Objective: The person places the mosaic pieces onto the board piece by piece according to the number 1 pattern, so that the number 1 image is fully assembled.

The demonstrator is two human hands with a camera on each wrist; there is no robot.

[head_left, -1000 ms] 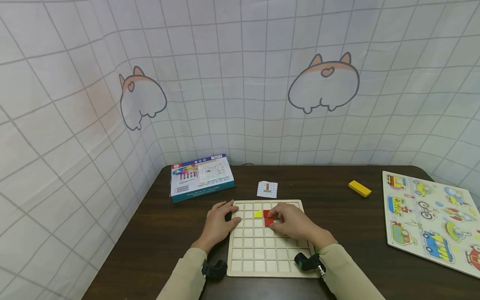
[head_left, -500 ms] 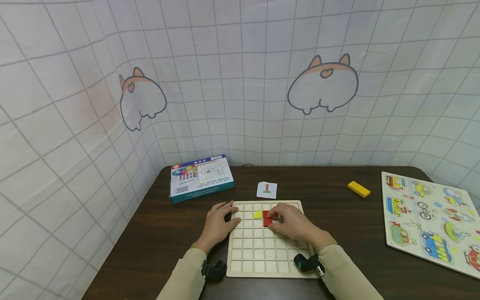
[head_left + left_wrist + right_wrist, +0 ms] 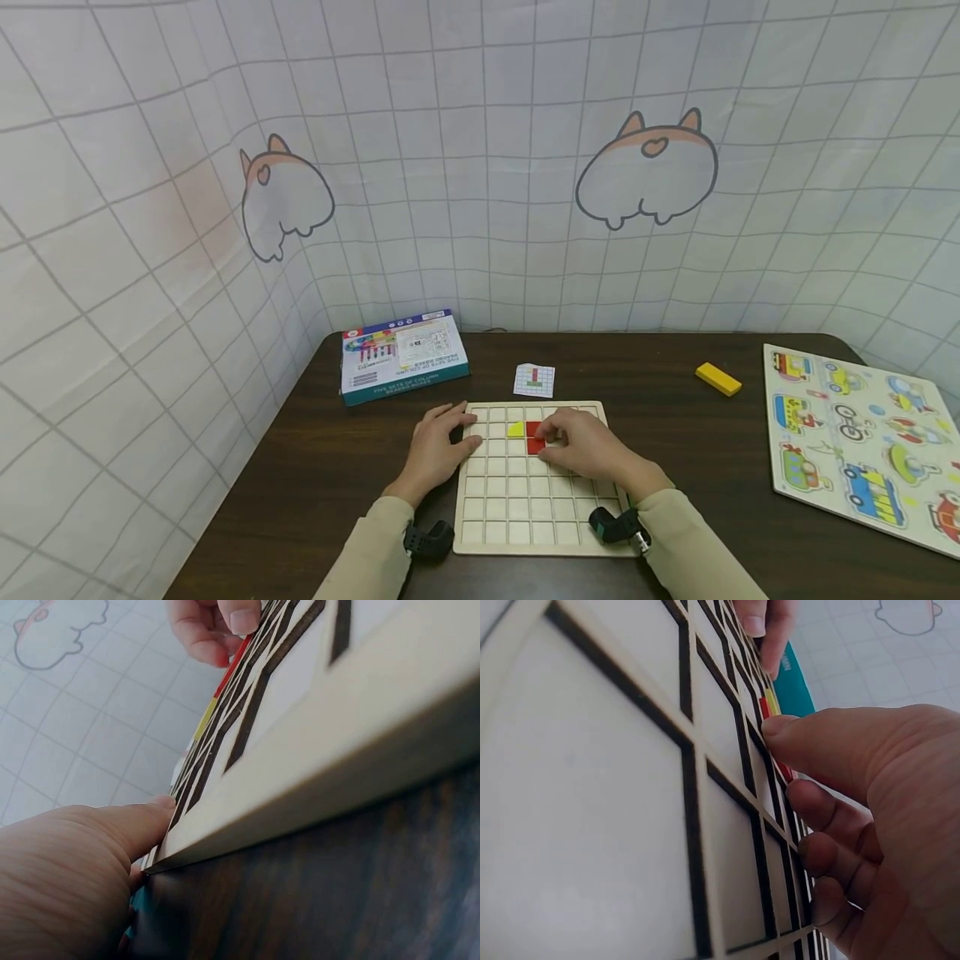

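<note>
A pale wooden grid board (image 3: 517,508) lies on the table between the hands. My left hand (image 3: 433,446) rests at its upper left edge, thumb and fingers spread apart over the rim (image 3: 161,851). In the upper part of the grid sit a yellow tile (image 3: 516,429) with one cut corner and two red square tiles, one above the other. My right hand (image 3: 581,442) pinches the lower red tile (image 3: 535,447) between thumb and index finger, its other fingers curled beside the board in the right wrist view. The upper red tile (image 3: 531,427) is partly covered by the fingers.
Behind the board lies a small paper card (image 3: 535,390) with a printed grid figure. A blue-and-white box (image 3: 405,358) stands at the back left. To the right are a yellow block (image 3: 718,379) and a picture puzzle board (image 3: 825,454).
Both hands stay in nearly the same places. The right fingers shift very slightly at the lower red tile.
</note>
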